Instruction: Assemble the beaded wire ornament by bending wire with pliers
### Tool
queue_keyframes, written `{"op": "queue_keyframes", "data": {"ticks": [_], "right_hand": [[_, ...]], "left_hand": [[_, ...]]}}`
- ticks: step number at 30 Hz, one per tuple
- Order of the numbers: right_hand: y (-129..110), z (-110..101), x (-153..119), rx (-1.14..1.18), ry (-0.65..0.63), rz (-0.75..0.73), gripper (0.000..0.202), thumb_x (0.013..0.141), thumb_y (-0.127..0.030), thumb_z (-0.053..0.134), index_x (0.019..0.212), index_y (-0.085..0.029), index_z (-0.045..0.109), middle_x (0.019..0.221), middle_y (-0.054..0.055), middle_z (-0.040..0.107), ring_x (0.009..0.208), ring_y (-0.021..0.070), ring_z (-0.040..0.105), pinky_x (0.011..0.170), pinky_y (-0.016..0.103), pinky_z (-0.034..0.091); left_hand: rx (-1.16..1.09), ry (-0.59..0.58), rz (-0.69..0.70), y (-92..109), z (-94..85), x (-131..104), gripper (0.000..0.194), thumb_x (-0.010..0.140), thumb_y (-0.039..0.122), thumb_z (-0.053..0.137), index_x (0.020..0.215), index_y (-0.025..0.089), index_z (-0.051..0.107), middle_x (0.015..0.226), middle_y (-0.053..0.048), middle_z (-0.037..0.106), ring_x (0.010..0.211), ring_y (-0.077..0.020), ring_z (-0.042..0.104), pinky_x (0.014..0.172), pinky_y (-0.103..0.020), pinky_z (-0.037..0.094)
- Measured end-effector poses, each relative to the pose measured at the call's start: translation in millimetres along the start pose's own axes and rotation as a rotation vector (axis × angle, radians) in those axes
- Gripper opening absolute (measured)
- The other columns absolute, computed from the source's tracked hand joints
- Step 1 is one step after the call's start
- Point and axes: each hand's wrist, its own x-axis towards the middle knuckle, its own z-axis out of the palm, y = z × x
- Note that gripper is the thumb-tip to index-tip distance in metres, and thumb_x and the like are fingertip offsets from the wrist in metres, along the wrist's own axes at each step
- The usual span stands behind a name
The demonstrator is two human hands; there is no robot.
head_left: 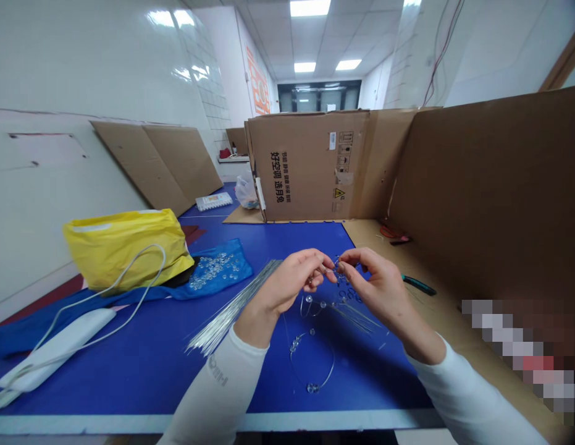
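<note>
Loose clear beads (214,271) on blue cloth (238,249), unstrung; straight wires (234,310), bundled, apparently unused; left hand (296,278) pinching a fine wire (331,271) above the blue tabletop (176,371); beneath, a wire loop (312,388), beaded only in part; right hand (377,281), apparently pinching the same wire.

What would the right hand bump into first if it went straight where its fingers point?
Most likely the left hand: it faces the right hand, close by in the picture, though depth is unclear.
</note>
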Motion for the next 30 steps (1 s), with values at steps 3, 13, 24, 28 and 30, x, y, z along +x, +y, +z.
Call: {"op": "queue_keyframes", "data": {"ticks": [3, 13, 24, 28, 30], "right_hand": [[0.2, 0.9, -0.1, 0.003, 0.006, -0.004, 0.007, 0.094, -0.021, 0.062, 0.091, -0.024, 0.068, 0.085, 0.0, 0.071, 0.074, 0.0153, 0.06, 0.07, 0.028, 0.044], [-1.5, -0.7, 1.8, 0.031, 0.0, 0.037, 0.007, 0.091, -0.022, 0.062, 0.089, -0.023, 0.069, 0.082, 0.001, 0.072, 0.071, 0.0156, 0.06, 0.067, 0.029, 0.045], [-2.5, -3.0, 6.8, 0.093, -0.017, 0.187, 0.012, 0.087, -0.03, 0.061, 0.085, -0.022, 0.07, 0.074, 0.002, 0.074, 0.064, 0.0163, 0.062, 0.062, 0.03, 0.044], [-3.5, -3.7, 7.3, 0.091, -0.025, 0.195, 0.012, 0.087, -0.031, 0.061, 0.085, -0.022, 0.069, 0.073, 0.002, 0.074, 0.064, 0.0168, 0.063, 0.063, 0.031, 0.045], [-4.4, -3.9, 7.4, 0.089, -0.031, 0.205, 0.013, 0.087, -0.031, 0.061, 0.086, -0.022, 0.07, 0.073, 0.002, 0.075, 0.065, 0.0171, 0.064, 0.063, 0.031, 0.045]], "left_hand": [[-0.041, 0.018, -0.018, 1.7, 1.1, -0.6, 0.025, 0.092, 0.034, 0.049, 0.09, 0.013, 0.063, 0.078, -0.008, 0.07, 0.053, -0.0078, 0.042, 0.051, -0.024, 0.026], [-0.024, 0.026, -0.034, 2.6, 1.9, -0.4, 0.02, 0.091, 0.031, 0.052, 0.091, 0.013, 0.061, 0.079, -0.008, 0.071, 0.053, -0.0076, 0.045, 0.051, -0.023, 0.03], [0.006, 0.02, -0.028, 1.1, 1.5, 0.4, 0.012, 0.087, 0.022, 0.055, 0.092, 0.013, 0.061, 0.078, -0.006, 0.071, 0.054, -0.0076, 0.047, 0.051, -0.023, 0.031], [0.012, 0.01, -0.016, 1.4, 1.1, -0.3, 0.011, 0.084, 0.021, 0.057, 0.091, 0.013, 0.06, 0.078, -0.006, 0.071, 0.055, -0.0079, 0.048, 0.052, -0.023, 0.032], [0.006, -0.001, -0.017, 0.9, 0.1, -0.1, 0.012, 0.084, 0.022, 0.058, 0.092, 0.013, 0.061, 0.078, -0.006, 0.071, 0.055, -0.0078, 0.047, 0.052, -0.023, 0.031]]}}
